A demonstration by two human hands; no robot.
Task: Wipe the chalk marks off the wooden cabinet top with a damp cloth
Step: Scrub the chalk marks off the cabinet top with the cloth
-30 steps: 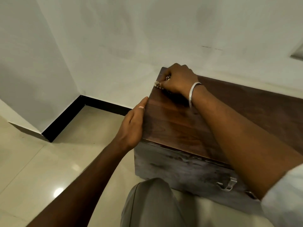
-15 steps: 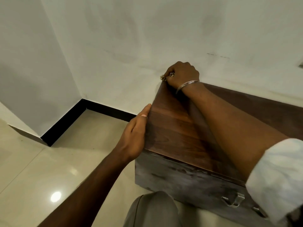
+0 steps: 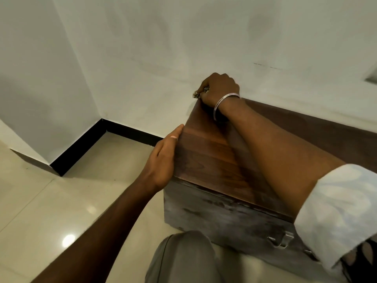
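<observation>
The dark wooden cabinet top (image 3: pixel 206 160) runs from the centre to the right, against the white wall. My right hand (image 3: pixel 220 89) is at its far left corner, fingers closed around a small bunched cloth (image 3: pixel 196 95) of which only a bit sticks out at the corner. A metal bangle sits on that wrist. My left hand (image 3: pixel 163 160) lies flat against the cabinet's left edge, fingers together, holding nothing. No chalk marks show on the visible wood.
The cabinet's grey worn front (image 3: pixel 220 211) has a metal handle (image 3: pixel 280 241) at lower right. A glossy tiled floor (image 3: pixel 61 211) spreads left, with black skirting (image 3: pixel 81 146) along the wall corner. My knee (image 3: pixel 183 256) is at the bottom centre.
My right hand slid with the cloth from the top's left part to the far corner at the wall. The left hand stayed on the left edge. The view shifted slightly.
</observation>
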